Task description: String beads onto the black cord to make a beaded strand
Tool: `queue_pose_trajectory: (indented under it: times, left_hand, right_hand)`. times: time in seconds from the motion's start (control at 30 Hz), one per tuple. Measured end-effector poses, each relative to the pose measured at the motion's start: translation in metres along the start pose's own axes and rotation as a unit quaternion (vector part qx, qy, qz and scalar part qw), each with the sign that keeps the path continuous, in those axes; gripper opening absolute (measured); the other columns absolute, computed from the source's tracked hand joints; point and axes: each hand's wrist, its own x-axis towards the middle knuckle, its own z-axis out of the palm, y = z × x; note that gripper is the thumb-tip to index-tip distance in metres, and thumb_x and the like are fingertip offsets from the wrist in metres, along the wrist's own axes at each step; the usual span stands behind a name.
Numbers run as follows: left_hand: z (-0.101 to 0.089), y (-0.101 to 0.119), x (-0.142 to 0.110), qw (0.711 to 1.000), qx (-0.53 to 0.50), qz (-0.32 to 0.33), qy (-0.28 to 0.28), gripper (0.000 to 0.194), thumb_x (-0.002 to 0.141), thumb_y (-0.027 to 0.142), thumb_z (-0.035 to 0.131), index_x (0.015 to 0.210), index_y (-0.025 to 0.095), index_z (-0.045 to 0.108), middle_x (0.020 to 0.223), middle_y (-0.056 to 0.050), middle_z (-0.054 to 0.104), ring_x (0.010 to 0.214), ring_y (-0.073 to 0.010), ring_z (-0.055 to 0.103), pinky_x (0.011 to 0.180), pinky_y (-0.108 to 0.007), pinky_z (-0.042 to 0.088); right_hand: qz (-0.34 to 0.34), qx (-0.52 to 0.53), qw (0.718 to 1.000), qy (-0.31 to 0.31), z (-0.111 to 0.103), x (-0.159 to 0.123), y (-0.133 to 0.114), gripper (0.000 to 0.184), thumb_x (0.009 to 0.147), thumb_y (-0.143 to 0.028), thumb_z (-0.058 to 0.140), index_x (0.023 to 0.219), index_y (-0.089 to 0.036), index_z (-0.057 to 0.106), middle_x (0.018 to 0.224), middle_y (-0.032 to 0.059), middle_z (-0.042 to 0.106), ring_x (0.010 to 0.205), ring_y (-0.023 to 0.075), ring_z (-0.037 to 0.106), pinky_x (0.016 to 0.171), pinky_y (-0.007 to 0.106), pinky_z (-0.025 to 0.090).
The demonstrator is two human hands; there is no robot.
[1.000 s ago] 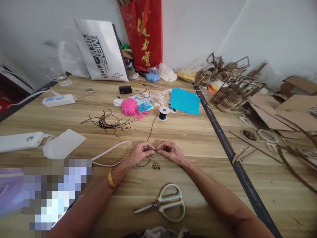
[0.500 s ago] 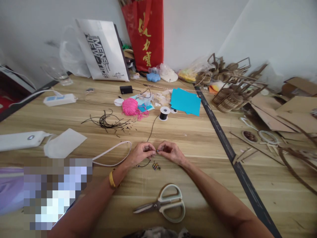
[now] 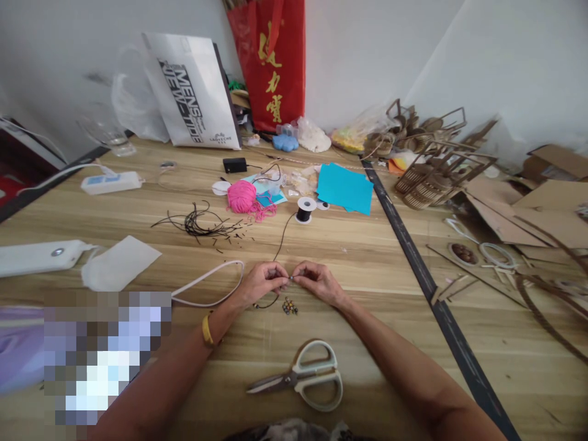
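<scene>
My left hand and my right hand meet fingertip to fingertip over the wooden table. Both are pinched shut on a thin black cord that runs back to a small spool. Where the fingertips meet, something tiny like a bead sits on the cord; I cannot make it out clearly. A little pile of coloured beads lies just below my hands. A loop of the cord hangs under my left hand.
Scissors lie near the front edge. Pink yarn, cut black cord scraps, blue paper, a white cable and a power strip lie around. Bags stand at the back; wooden frames and cardboard crowd the right.
My hands have stayed in place, pinching the cord, with only slight finger movement. The view has shifted a little.
</scene>
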Motion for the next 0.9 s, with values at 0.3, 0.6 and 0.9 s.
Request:
queue_pose_trajectory:
  times: [0.3,0.6,0.9]
  left_hand:
    - [0.0,0.007,-0.003,1.0,0.006,0.004,-0.001,0.027,0.074,0.035,0.065,0.087,0.011,0.065,0.076,-0.003,0.063,0.068,-0.0119,0.058,0.058,-0.021,0.051]
    - [0.0,0.013,-0.004,0.999,0.029,0.011,-0.02,0.025,0.072,0.036,0.067,0.078,0.011,0.065,0.07,-0.001,0.059,0.062,-0.0099,0.053,0.058,-0.021,0.048]
    - [0.002,0.014,-0.004,0.999,0.028,0.018,-0.026,0.025,0.07,0.034,0.069,0.077,0.011,0.062,0.068,0.0,0.056,0.061,-0.0093,0.05,0.055,-0.02,0.043]
  right_hand:
    - [-0.045,0.032,0.998,-0.012,-0.002,0.0,-0.002,0.025,0.083,-0.041,0.062,0.083,-0.016,0.063,0.08,0.0051,0.061,0.076,0.0159,0.056,0.069,0.028,0.045]
    - [-0.065,0.006,0.998,-0.003,-0.003,0.001,-0.001,0.027,0.082,-0.044,0.063,0.081,-0.017,0.065,0.08,0.0053,0.06,0.076,0.0159,0.054,0.071,0.029,0.044]
    - [-0.071,0.004,0.997,-0.008,-0.002,0.0,-0.002,0.023,0.082,-0.041,0.064,0.081,-0.017,0.066,0.08,0.0046,0.06,0.075,0.0155,0.054,0.069,0.028,0.042]
